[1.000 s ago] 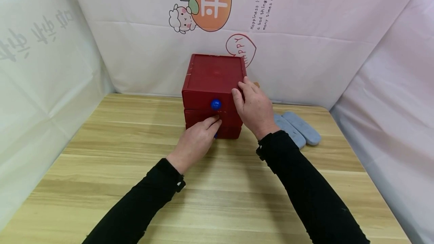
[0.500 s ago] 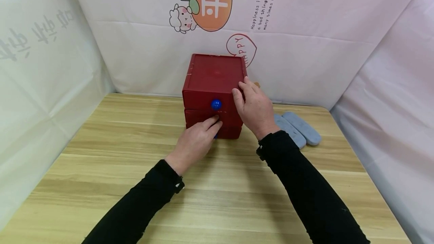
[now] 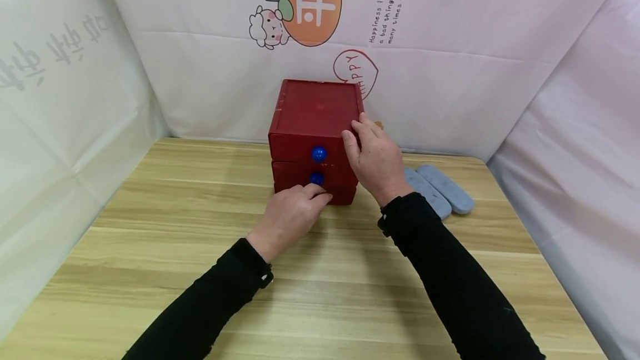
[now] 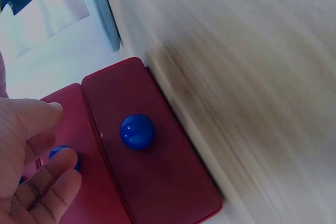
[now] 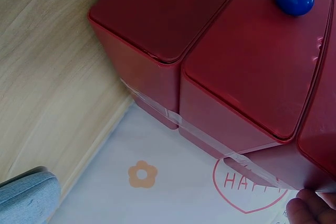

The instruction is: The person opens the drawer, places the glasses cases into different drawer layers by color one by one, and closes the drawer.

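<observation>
A red drawer unit (image 3: 320,107) with drawers stacked one above another stands on the table, each front carrying a round blue knob. In front of the lower drawers is my left hand (image 3: 292,215), its thumb and fingers apart around no object. The left wrist view has the bottom knob (image 4: 137,131) fully exposed, while fingertips partly cover the middle knob (image 4: 67,157). All drawers look closed. My right hand (image 3: 377,163) rests against the unit's right side near the upper front corner, fingers extended. Only a few of its fingertips (image 5: 310,211) appear in the right wrist view.
Two grey-blue oblong pads (image 3: 445,188) lie on the wooden table (image 3: 200,210) right of the unit, beside the right wrist. Close behind hangs a white printed cloth (image 3: 450,71), and more cloth encloses both sides. Clear tape (image 5: 210,137) runs along the unit's side.
My left hand has come down and slightly off the middle drawer front, so the middle knob now shows above it. The right hand and the unit stay in place.
</observation>
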### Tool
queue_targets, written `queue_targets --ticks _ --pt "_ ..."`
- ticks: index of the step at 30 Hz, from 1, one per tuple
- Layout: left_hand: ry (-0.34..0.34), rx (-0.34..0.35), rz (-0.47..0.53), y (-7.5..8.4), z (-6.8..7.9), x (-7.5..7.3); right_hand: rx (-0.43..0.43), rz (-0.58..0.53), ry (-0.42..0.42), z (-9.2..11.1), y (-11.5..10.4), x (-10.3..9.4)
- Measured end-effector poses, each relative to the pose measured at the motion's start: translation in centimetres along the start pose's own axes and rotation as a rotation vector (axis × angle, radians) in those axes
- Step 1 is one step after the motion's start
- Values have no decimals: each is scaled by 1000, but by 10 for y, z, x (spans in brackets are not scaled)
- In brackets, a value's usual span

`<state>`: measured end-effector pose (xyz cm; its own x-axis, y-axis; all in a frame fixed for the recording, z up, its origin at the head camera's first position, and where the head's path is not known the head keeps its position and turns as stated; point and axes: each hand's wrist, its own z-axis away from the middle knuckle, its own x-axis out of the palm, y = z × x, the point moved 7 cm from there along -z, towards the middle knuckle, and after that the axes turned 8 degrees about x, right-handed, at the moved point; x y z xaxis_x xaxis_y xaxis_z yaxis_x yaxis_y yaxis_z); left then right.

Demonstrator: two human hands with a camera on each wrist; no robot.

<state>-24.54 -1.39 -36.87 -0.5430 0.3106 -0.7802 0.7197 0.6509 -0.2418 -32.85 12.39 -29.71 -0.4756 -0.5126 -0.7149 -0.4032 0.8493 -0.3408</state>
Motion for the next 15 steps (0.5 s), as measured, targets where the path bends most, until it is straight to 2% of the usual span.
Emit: queue_targets --ticks 6,15 --pt "-53 0 -21 2 2 10 2 3 0 0 1 1" --pt "-76 -4 -30 3 5 20 9 -1 -7 -1 2 1"
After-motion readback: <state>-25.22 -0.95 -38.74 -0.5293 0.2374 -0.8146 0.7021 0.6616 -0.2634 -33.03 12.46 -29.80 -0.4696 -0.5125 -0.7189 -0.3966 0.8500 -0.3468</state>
